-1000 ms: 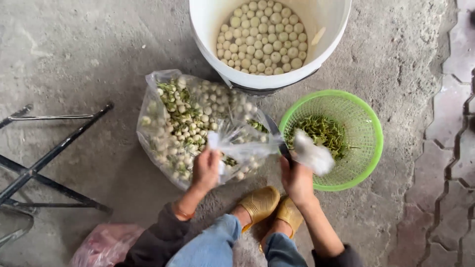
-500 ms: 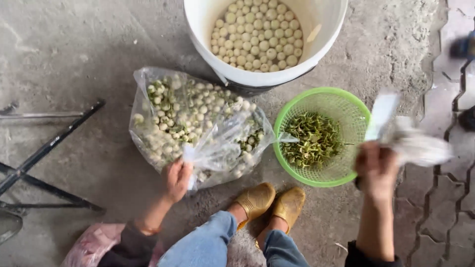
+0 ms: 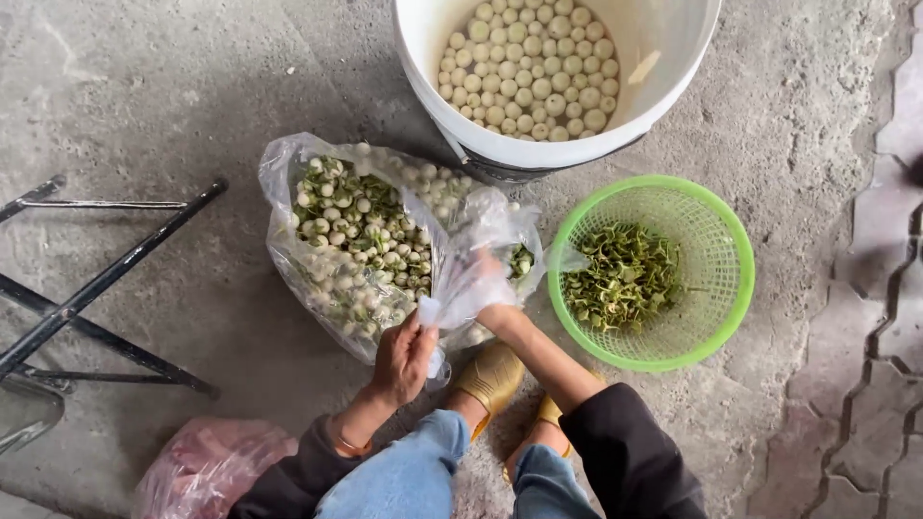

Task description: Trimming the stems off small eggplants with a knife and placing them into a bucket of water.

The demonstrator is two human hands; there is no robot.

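A clear plastic bag (image 3: 336, 240) full of small pale and green seed pods lies on the concrete floor in front of me. My left hand (image 3: 404, 358) pinches the bag's near edge and holds it up. My right hand (image 3: 486, 288) is pushed into the bag's mouth, its fingers hidden behind the crumpled plastic. To the right stands a green plastic basket (image 3: 716, 250) holding green husks. Beyond the bag stands a white bucket (image 3: 538, 149) with several round pale seeds inside.
Black metal legs (image 3: 106, 279) of a folding frame lie at the left. A pinkish plastic bag (image 3: 207, 466) sits at the lower left. My feet in yellow shoes (image 3: 490, 375) rest between bag and basket. Paving blocks (image 3: 865, 336) border the concrete at the right.
My right hand swung out to the right past the basket with a piece of white plastic, then came back and went into the bag's mouth. My left hand kept holding the bag's edge.
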